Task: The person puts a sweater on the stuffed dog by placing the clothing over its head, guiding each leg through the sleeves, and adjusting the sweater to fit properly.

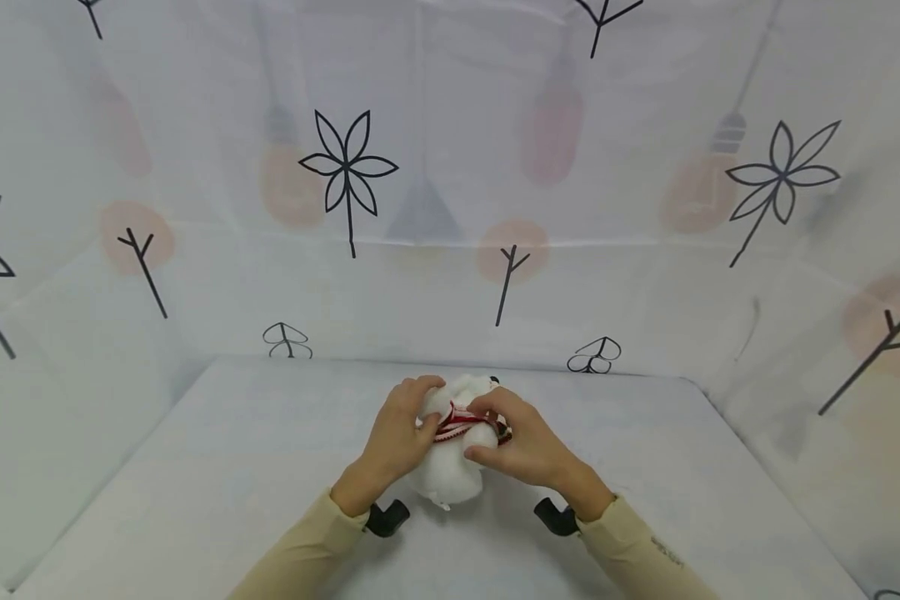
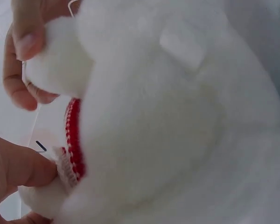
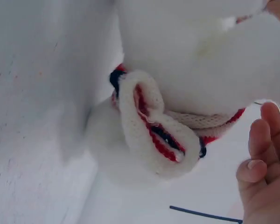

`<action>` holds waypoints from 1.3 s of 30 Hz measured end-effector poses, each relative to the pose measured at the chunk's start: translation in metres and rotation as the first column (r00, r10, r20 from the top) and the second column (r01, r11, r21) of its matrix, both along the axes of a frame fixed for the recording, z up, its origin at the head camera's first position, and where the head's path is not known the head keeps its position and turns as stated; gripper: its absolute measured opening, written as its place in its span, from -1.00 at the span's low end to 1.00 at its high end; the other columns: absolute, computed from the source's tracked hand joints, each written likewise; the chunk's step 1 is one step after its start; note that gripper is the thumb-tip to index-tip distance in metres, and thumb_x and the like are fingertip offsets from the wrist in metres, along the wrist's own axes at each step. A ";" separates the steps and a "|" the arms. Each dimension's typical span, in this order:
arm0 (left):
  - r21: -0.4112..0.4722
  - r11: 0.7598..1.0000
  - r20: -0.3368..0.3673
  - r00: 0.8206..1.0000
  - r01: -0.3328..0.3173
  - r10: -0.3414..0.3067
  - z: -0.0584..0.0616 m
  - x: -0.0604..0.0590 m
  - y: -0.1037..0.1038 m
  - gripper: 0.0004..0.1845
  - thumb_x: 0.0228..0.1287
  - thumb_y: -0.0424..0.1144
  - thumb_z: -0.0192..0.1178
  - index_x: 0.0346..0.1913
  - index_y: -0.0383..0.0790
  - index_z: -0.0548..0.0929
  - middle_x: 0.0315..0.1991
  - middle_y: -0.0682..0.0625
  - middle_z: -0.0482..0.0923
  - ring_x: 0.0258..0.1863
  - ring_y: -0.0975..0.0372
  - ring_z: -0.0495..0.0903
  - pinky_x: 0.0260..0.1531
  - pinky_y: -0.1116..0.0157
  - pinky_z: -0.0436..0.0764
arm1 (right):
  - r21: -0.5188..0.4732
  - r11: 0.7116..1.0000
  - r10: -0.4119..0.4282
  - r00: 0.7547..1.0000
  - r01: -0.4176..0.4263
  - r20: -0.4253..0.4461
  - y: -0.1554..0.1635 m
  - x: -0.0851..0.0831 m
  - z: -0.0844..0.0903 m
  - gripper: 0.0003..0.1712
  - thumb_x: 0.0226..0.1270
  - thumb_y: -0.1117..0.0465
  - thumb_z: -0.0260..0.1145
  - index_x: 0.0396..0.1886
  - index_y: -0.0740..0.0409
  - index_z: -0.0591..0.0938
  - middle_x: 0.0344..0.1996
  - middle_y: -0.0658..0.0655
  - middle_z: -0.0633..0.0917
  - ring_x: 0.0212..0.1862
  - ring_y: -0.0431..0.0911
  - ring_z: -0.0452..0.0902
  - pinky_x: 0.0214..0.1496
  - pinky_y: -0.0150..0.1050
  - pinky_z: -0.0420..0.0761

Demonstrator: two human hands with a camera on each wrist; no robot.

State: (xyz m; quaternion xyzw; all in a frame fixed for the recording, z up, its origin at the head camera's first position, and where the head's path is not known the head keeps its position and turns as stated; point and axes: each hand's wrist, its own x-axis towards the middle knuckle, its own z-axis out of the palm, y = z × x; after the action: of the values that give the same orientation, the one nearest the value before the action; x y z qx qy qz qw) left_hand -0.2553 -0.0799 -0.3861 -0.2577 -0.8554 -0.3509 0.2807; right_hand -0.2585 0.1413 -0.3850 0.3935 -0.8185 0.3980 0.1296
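Note:
A fluffy white plush toy (image 1: 450, 475) is between my two hands, a striped red and white knitted scarf (image 1: 457, 423) around it. My left hand (image 1: 399, 427) grips its left side, the thumb on the scarf; in the left wrist view that thumb presses the scarf's pale edge. My right hand (image 1: 528, 437) is on the other side, its thumb and fingers curled around a rounded white part of the toy in the left wrist view. Navy trim and a looped cream knitted piece (image 3: 140, 126) show in the right wrist view. The toy's face is hidden.
A white-covered table (image 1: 232, 467) spreads around the toy. Behind it hangs a pale cloth (image 1: 435, 292) printed with flowers and twigs. Black devices (image 1: 387, 518) sit at both wrists, below the beige sleeves (image 1: 307, 542).

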 end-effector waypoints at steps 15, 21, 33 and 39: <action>0.023 0.999 0.104 0.994 -0.030 0.027 0.004 0.005 -0.002 -0.67 0.09 -0.38 0.24 -0.05 -0.15 0.52 -0.35 -0.01 0.42 -0.47 0.25 0.36 -0.48 0.31 0.44 | -0.164 0.976 -0.149 0.989 0.146 -0.006 0.002 -0.005 0.002 -0.55 0.05 0.46 0.38 -0.05 0.08 0.51 -0.33 -0.01 0.59 -0.53 -0.22 0.45 -0.51 -0.32 0.51; -0.056 0.998 0.151 0.989 0.010 -0.001 0.002 0.007 0.004 -0.75 0.08 -0.31 0.30 -0.14 -0.17 0.58 -0.34 0.00 0.51 -0.35 0.19 0.48 -0.36 0.26 0.48 | -0.152 0.979 -0.119 0.988 0.133 0.099 0.003 -0.008 0.000 -0.55 0.12 0.36 0.42 0.02 0.13 0.51 -0.28 0.04 0.62 -0.37 -0.12 0.55 -0.35 -0.26 0.57; 0.011 0.994 0.118 0.987 0.107 -0.108 0.007 0.008 0.006 -0.68 0.06 -0.37 0.36 -0.09 -0.17 0.59 -0.40 0.07 0.56 -0.36 0.15 0.57 -0.35 0.30 0.51 | -0.005 0.957 -0.284 0.946 0.289 0.159 0.000 -0.008 -0.001 -0.20 0.05 -0.10 0.47 0.24 0.08 0.39 0.05 0.06 0.49 -0.22 -0.03 0.48 -0.32 -0.20 0.47; 0.028 0.994 0.131 0.985 0.108 -0.111 0.007 0.010 0.006 -0.70 0.07 -0.39 0.35 -0.12 -0.16 0.56 -0.43 0.08 0.55 -0.39 0.17 0.57 -0.36 0.30 0.53 | -0.012 0.954 -0.293 0.938 0.300 0.185 -0.001 -0.008 -0.004 -0.21 0.02 -0.11 0.49 0.22 0.05 0.41 -0.10 0.04 0.57 -0.28 -0.07 0.45 -0.34 -0.25 0.45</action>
State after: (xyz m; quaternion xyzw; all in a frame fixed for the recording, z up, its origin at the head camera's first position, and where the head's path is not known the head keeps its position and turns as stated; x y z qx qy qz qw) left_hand -0.2453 -0.0740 -0.3788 -0.2776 -0.8530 -0.3909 0.2062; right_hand -0.2670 0.1404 -0.3892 0.2252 -0.8686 0.4246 0.1209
